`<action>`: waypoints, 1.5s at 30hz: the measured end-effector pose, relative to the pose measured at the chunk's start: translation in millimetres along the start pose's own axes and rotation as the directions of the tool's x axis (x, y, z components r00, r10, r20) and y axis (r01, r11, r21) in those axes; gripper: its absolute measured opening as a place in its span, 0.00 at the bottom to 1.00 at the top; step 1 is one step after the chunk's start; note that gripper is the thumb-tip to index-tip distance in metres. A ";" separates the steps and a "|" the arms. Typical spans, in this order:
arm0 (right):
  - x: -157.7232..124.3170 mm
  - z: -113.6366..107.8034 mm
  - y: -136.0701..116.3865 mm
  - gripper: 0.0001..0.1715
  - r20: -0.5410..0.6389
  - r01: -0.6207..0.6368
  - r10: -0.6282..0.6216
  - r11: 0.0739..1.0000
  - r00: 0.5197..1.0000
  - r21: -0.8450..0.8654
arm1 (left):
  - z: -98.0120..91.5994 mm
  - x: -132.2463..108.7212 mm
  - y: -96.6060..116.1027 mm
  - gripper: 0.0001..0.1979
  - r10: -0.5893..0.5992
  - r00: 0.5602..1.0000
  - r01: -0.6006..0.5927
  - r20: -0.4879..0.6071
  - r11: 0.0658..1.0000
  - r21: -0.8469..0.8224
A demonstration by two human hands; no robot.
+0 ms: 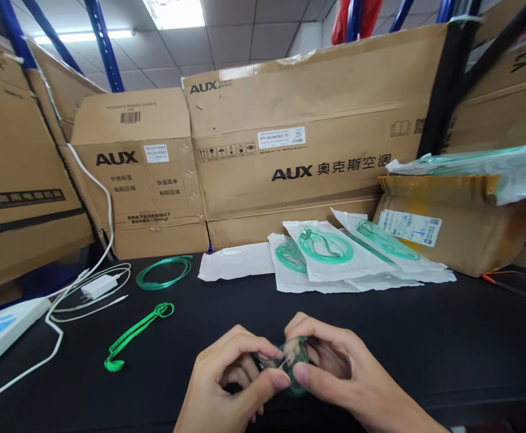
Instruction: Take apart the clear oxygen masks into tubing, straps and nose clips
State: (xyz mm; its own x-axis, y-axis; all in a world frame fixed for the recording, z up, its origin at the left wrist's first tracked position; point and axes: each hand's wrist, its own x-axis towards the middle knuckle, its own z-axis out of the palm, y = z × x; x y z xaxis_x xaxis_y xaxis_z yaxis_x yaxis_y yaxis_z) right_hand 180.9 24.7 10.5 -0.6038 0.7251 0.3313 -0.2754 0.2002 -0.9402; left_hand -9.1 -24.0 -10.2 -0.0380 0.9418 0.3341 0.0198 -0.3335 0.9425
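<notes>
Both my hands meet low in the middle over the black table (425,349). My left hand (227,379) and my right hand (339,373) pinch a small clear green-tinted plastic mask piece (292,358) between thumbs and fingers; most of it is hidden by the fingers. A coil of green tubing (163,272) lies at the back left. Closer to me, a green strap with a loop (136,334) rests flat on the table.
Several sealed white pouches with green tubing (330,249) lie fanned behind my hands. Large AUX cardboard boxes (290,144) wall the back. An open carton (452,222) with more pouches sits right. A white charger with cable (98,285) and a white power strip (1,328) lie left.
</notes>
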 end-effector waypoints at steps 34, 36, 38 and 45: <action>-14.1 3.2 -12.0 0.14 0.101 0.066 -0.046 0.976 0.994 -0.207 | -6.2 4.1 10.6 0.09 0.446 0.856 -0.490 0.261 0.861 0.137; -15.0 2.7 -12.6 0.15 0.108 0.056 -0.031 0.971 0.994 -0.233 | -6.2 4.0 10.3 0.08 0.448 0.854 -0.497 0.264 0.853 0.161; -15.3 1.9 -14.4 0.16 0.104 0.045 -0.018 0.965 0.994 -0.258 | -7.0 3.3 9.5 0.06 0.447 0.851 -0.497 0.275 0.856 0.145; -13.7 -5.8 -13.6 0.15 0.104 0.242 -0.219 0.896 0.970 -0.372 | -13.7 -0.6 6.6 0.09 0.399 0.849 -0.453 0.346 0.887 0.087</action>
State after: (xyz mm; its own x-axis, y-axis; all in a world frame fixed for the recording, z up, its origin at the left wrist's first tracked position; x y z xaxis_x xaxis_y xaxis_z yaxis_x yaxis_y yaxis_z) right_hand 197.3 15.9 18.3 -0.6031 0.5913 0.5354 -0.1147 0.6000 -0.7917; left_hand -22.6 -27.3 -4.1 0.3212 0.6811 0.6580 0.1222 -0.7188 0.6844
